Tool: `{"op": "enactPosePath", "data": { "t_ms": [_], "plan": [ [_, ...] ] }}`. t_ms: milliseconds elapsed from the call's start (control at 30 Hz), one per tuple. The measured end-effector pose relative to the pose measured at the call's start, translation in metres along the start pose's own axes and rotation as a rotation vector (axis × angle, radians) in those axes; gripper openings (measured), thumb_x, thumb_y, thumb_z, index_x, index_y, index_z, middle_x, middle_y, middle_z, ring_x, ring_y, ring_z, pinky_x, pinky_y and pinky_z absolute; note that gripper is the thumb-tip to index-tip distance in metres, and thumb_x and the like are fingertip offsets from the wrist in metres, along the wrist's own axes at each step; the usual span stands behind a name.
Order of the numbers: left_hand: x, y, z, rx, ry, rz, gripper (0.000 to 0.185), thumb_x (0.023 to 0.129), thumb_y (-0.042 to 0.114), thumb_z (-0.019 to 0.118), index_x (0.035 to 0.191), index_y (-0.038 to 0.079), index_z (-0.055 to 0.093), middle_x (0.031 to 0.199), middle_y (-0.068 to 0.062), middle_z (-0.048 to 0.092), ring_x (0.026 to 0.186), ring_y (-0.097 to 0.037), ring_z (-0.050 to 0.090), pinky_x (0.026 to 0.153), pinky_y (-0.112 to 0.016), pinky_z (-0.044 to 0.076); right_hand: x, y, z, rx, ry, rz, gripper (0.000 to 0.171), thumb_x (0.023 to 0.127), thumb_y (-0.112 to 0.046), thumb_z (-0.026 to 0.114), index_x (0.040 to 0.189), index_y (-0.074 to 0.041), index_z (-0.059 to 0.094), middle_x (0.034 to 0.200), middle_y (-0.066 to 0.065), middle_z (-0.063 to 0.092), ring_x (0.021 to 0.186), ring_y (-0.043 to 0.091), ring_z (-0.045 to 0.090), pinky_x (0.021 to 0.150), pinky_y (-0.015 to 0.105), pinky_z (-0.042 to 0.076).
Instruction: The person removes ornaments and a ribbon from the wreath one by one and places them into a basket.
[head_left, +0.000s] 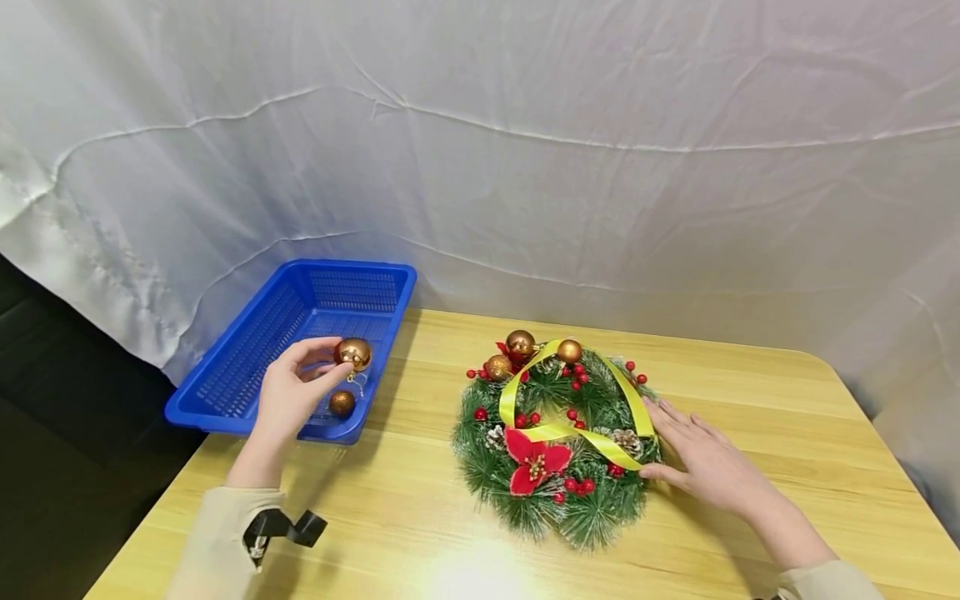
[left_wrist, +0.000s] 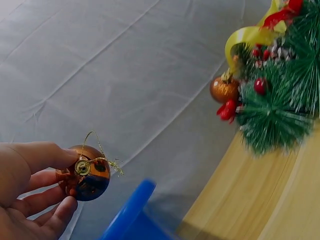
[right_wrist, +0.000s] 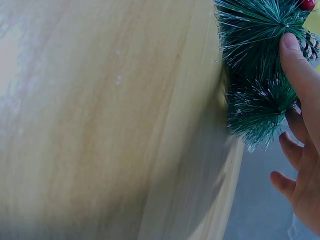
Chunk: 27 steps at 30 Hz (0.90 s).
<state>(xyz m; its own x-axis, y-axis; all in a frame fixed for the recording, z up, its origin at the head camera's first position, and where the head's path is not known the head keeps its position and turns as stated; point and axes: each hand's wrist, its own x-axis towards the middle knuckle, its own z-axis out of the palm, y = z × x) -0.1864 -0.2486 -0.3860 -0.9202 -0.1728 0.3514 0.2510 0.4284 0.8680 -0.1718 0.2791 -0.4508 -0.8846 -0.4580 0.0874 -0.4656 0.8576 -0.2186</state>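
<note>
Left hand (head_left: 288, 392) raised, palm turned inward, thumb and fingertips (left_wrist: 60, 207) pinching a ball (head_left: 353, 353). Right hand (head_left: 705, 462) laid flat, palm down, fingers straight and spread, thumb tip against a wreath (head_left: 557, 433). Both forearms sleeved, reaching forward.

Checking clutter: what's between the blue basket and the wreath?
Only bare table separates the blue basket and wreath, per the head view.

In the left wrist view the blue basket (left_wrist: 131, 212) was blurred and cut off at six o'clock, the wreath (left_wrist: 280, 75) at three o'clock. In the right wrist view the right hand (right_wrist: 302, 150) ran off at three o'clock.
</note>
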Motion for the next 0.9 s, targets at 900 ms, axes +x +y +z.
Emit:
{"op": "enactPosePath", "data": {
  "t_ms": [900],
  "plan": [
    [0.025,-0.039,-0.040,0.111,0.145,-0.186,0.045,0.083,0.022,0.076,0.120,0.001,0.062,0.099,0.007,0.061,0.089,-0.002,0.055,0.071,-0.010,0.046,0.000,0.002,0.003,0.003,0.001,0.008,0.093,0.086,-0.062,0.056,0.154,-0.015,0.013,0.154,0.018,0.021,0.133,0.046,0.030,0.114,0.051,0.008]
  ]
}}
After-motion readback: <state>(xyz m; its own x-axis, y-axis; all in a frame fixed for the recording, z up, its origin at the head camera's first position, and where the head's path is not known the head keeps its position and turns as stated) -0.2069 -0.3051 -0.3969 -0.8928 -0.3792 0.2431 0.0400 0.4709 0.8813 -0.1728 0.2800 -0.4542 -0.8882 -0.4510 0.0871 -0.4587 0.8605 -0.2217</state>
